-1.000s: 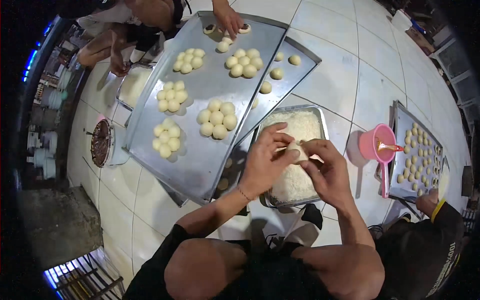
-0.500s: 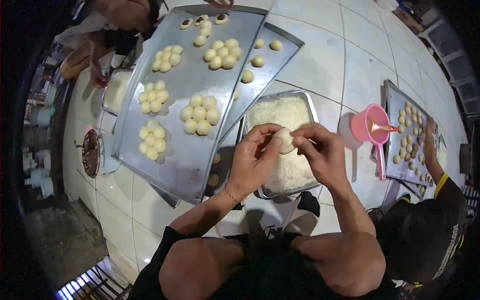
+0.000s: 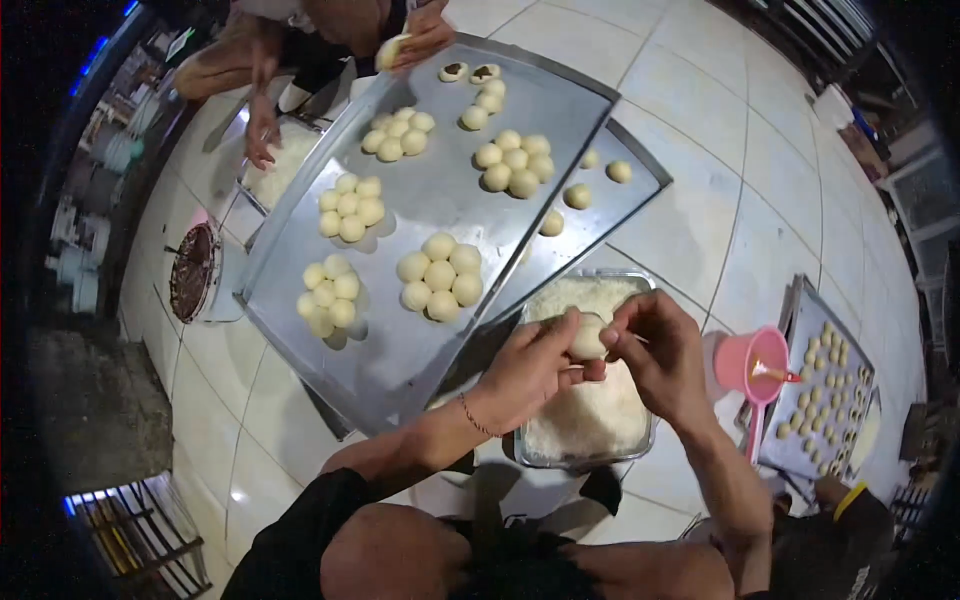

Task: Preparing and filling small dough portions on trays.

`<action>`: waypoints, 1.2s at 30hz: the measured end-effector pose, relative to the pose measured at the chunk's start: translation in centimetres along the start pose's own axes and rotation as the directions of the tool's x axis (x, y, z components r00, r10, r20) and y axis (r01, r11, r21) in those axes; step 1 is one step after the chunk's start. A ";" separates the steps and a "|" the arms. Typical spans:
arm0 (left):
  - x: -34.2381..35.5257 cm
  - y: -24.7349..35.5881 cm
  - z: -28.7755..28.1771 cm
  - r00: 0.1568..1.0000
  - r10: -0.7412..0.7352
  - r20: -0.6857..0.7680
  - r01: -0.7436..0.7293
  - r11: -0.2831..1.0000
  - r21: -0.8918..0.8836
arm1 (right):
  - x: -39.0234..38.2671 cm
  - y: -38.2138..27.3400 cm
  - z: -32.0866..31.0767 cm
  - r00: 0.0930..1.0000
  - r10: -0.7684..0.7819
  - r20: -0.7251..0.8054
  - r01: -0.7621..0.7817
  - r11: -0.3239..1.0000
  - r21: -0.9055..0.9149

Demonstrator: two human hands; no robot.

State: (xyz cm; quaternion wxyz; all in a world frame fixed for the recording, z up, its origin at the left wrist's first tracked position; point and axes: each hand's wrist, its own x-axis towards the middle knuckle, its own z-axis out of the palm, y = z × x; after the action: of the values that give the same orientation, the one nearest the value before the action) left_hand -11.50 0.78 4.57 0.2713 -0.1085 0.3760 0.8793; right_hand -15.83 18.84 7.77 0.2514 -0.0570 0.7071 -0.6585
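A smooth pale dough ball [image 3: 588, 340] is pinched between my two hands. My left hand [image 3: 530, 368] closes on its left side, with thumb and fingers against it. On its other side, the thumb and fingertips of my right hand [image 3: 655, 345] press its right edge. Directly below lies a metal pan [image 3: 651, 440] filled with fine whitish crumbs [image 3: 590, 425]. Left of my hands, a large metal tray [image 3: 420, 205] carries several clusters of dough balls [image 3: 440, 277]. At its far edge sit two dough pieces [image 3: 484, 74] with dark filling showing.
Under the large tray, a second tray [image 3: 640, 180] holds loose dough balls. A pink dipper [image 3: 745, 362] stands on the right, near another tray [image 3: 800, 310] of small balls. At left is a container of dark filling [image 3: 195, 270]. A co-worker's hand [image 3: 425, 38] holds dough at the far edge.
The view has turned, shifting the trays rightward. The dough ball stays in my fingers. The far co-worker's hand now holds a dough piece; the right co-worker's hand has left the small-ball tray.
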 end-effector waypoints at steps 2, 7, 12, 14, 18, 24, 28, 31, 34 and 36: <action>1.2 1.3 -0.8 0.993 0.106 -0.049 -0.113 0.979 -0.171 | 3.2 -1.1 0.4 0.991 -0.117 0.063 0.127 0.973 -0.191; 3.7 6.0 -4.5 0.950 0.272 -0.155 -0.298 0.938 -0.179 | 14.0 -2.8 1.7 0.926 -0.281 0.254 0.370 0.812 -0.451; 4.5 9.2 -7.9 0.910 0.360 -0.207 -0.341 0.932 0.121 | 29.2 -3.1 1.0 0.967 -0.055 0.248 0.105 0.975 -0.194; 4.3 9.9 -10.3 0.883 0.431 -0.184 -0.395 0.896 0.202 | 34.5 -2.7 0.8 0.969 -0.006 0.245 0.045 0.987 -0.151; 3.4 12.2 -12.8 0.830 0.457 -0.318 -0.386 0.884 0.264 | 41.2 -1.0 1.9 0.963 0.130 0.237 -0.040 0.936 -0.349; 11.9 18.8 -16.8 0.665 0.644 -0.378 -0.369 0.723 0.584 | 39.2 -1.5 2.4 0.992 -0.116 0.046 0.121 0.820 -0.560; 21.2 25.2 -21.6 0.548 0.791 -0.273 0.071 0.281 0.957 | 27.4 -3.4 -0.2 0.920 -0.350 0.175 0.382 0.705 -0.598; 26.0 28.3 -26.8 0.525 0.809 -0.265 0.379 0.056 0.924 | 16.8 -0.8 -2.5 0.992 -0.108 0.072 0.130 0.801 -0.585; 31.2 28.6 -26.4 0.576 0.801 -0.163 0.511 -0.197 0.837 | 6.5 8.3 -5.7 0.991 -0.056 -0.124 -0.039 0.759 -0.650; 31.6 27.9 -24.0 0.545 0.834 -0.093 0.371 -0.140 0.918 | 2.6 13.9 -4.2 0.978 -0.206 -0.037 0.079 0.528 -0.846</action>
State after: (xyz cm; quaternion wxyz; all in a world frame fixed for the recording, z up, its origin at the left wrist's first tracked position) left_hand -53.63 -19.85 -7.75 -0.1439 -0.1414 0.9608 0.1901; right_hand -16.44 23.32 -6.30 0.0913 -0.1844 0.9435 -0.2596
